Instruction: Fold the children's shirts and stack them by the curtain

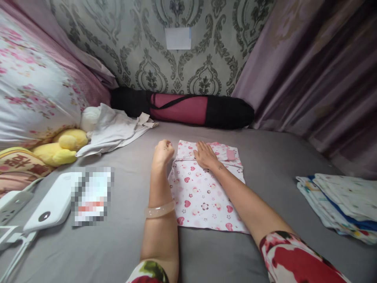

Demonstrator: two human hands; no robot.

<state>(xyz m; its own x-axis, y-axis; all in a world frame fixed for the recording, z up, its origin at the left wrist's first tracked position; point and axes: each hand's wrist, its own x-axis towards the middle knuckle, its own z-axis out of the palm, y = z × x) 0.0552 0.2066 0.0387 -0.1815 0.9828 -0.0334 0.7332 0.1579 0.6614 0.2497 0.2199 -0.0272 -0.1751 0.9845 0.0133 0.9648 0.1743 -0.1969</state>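
Note:
A white child's garment printed with pink hearts and flowers lies folded on the grey bed sheet. Its upper part is turned over, and a pink cuff shows near the top right corner. My right hand rests flat on this folded upper band, fingers stretched out and pointing away from me. Just left of the garment, my left hand is closed with its fingers curled in, and no cloth shows coming out of it. A pale bangle circles my left forearm.
Folded cloths are stacked at right. Left are a white power bank, a power strip, a blurred-out packet, a yellow plush toy and pale clothing. A black-and-maroon long bag lies along the wall.

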